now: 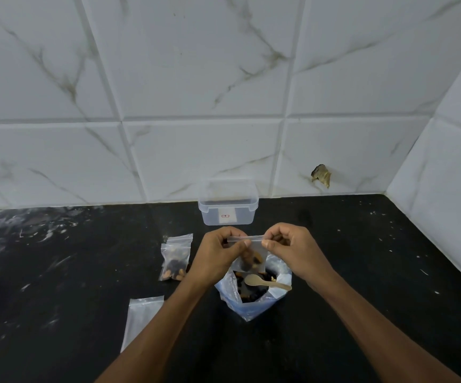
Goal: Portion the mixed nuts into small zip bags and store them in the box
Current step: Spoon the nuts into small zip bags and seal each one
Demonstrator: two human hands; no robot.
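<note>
Hanging between two hands: one small zip bag (250,258), part-filled with nuts, held above the large open nut bag (251,299) with its wooden spoon (265,281). The zip strip runs level, left to right. Left hand (218,252) pinches its left end, right hand (293,250) its right end, fingers curled tight. Likely step: sealing along the strip. Clear box (228,208) stands beyond, by the wall, roughly midway between both hands. Filled bags (175,258) lie left.

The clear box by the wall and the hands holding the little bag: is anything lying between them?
No: in the head view, only bare black counter separates the box from both hands.
</note>
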